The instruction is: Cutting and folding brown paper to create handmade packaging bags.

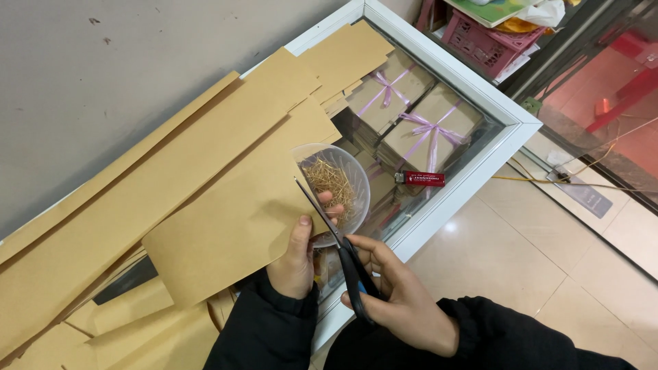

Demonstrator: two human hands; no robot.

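My left hand [299, 255] pinches the near right edge of a brown kraft paper sheet [226, 219], thumb on top. My right hand [397, 294] grips black-handled scissors [336, 240], whose blades point up and away along the sheet's right edge, slightly apart. Just behind the blades stands a clear plastic bowl [356, 179] with thin golden strips in it, resting on the glass top.
Long strips and sheets of kraft paper [123, 205] cover the glass-topped counter [510, 113]. A red lighter [419, 179] lies on the glass. Brown boxes tied with lilac ribbon [428, 127] sit under the glass. Tiled floor lies to the right, a pink crate [480, 41] beyond.
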